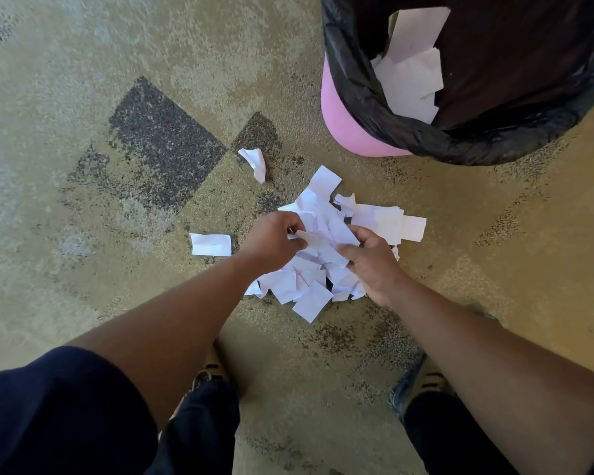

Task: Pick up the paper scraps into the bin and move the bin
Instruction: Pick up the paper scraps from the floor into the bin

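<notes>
A heap of white paper scraps (326, 255) lies on the carpet in the middle of the view. My left hand (271, 236) curls round scraps at the heap's left side. My right hand (371, 260) grips scraps at its right side. A flat scrap (210, 244) lies apart to the left, and a curled scrap (254, 162) lies further back. At the upper right stands the pink bin (343, 121) with a black liner (364, 94); several white scraps (408, 66) lie inside it.
The floor is a tan patterned carpet with a dark patch (162, 138) at the left. My two feet in sandals (210, 371) stand at the bottom, either side of a bare stretch of carpet.
</notes>
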A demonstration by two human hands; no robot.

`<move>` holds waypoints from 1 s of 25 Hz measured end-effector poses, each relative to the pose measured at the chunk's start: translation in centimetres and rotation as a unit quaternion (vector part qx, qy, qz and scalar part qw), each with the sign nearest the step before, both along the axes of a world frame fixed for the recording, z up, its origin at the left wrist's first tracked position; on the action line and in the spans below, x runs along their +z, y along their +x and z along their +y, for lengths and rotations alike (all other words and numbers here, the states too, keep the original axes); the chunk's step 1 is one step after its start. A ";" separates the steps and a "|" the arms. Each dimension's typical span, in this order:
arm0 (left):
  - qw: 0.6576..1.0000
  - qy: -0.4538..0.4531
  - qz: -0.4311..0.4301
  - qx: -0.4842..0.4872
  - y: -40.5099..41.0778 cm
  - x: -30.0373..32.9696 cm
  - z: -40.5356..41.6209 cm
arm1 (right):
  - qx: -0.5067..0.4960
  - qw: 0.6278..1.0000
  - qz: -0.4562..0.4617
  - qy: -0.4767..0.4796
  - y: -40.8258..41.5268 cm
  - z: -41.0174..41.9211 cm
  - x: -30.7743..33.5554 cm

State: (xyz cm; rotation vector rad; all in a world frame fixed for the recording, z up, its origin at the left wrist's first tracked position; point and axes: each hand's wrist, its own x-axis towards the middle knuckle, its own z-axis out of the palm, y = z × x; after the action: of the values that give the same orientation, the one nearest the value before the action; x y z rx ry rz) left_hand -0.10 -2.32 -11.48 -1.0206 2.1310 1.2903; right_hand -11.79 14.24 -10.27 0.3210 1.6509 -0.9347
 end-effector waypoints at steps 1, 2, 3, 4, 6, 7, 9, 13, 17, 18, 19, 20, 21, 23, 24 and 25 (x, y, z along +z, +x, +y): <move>1.000 -0.005 0.006 -0.007 0.2 0.1 0.0 | 0.017 1.000 -0.003 0.001 0.2 0.1 -0.1; 1.000 -0.009 0.016 -0.015 0.3 0.1 0.0 | 0.028 1.000 -0.006 0.006 0.5 0.1 -0.2; 0.999 -0.014 0.027 -0.022 0.5 0.1 0.0 | 0.038 0.999 -0.004 0.011 0.8 0.0 -0.1; 0.999 -0.019 0.035 -0.031 0.7 0.2 0.0 | 0.051 0.999 0.005 0.014 1.1 -0.2 -0.1; 0.994 -0.045 0.042 -0.088 0.9 0.0 0.0 | 0.087 0.994 0.051 0.030 1.6 -0.7 0.1; 0.988 -0.065 0.042 -0.130 1.0 -0.2 0.0 | 0.110 0.989 0.085 0.046 1.7 -1.0 0.2; 0.981 -0.093 0.033 -0.168 1.1 -0.3 0.0 | 0.149 0.974 0.145 0.086 1.8 -1.6 0.3; 0.988 -0.089 0.032 -0.125 1.4 0.7 -0.3 | 0.113 0.967 0.210 0.094 1.0 -1.7 1.5; 0.992 0.069 0.032 0.097 0.8 3.6 -1.4 | 0.068 0.971 0.224 0.045 -0.3 -0.1 2.8; 0.972 0.156 0.035 0.172 0.5 4.5 -1.5 | 0.026 0.984 0.174 0.025 -0.5 0.2 3.2; 0.943 0.239 0.039 0.227 0.3 5.1 -1.5 | -0.022 0.994 0.106 0.001 -0.6 0.3 3.6; 0.919 0.298 0.041 0.257 0.2 5.5 -1.3 | -0.066 0.997 0.038 -0.026 -0.6 0.3 4.0; 0.910 0.318 0.032 0.264 0.2 5.5 -1.1 | -0.093 0.994 -0.017 -0.053 -0.6 0.2 4.5; 0.917 0.295 0.011 0.270 0.2 5.7 -0.6 | -0.103 0.988 -0.067 -0.091 -0.4 -0.1 5.2; 0.919 0.280 0.011 0.276 0.2 5.9 -0.5 | -0.100 0.987 -0.072 -0.104 -0.3 -0.2 5.5; 0.914 0.288 0.024 0.284 0.2 6.1 -0.4 | -0.094 0.986 -0.072 -0.113 -0.3 -0.5 5.9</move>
State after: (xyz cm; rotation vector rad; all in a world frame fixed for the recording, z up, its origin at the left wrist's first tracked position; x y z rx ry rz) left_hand 0.13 -2.76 -5.39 -1.3762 1.3471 2.0623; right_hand -12.12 13.78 -4.33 0.3846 1.3831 -1.2015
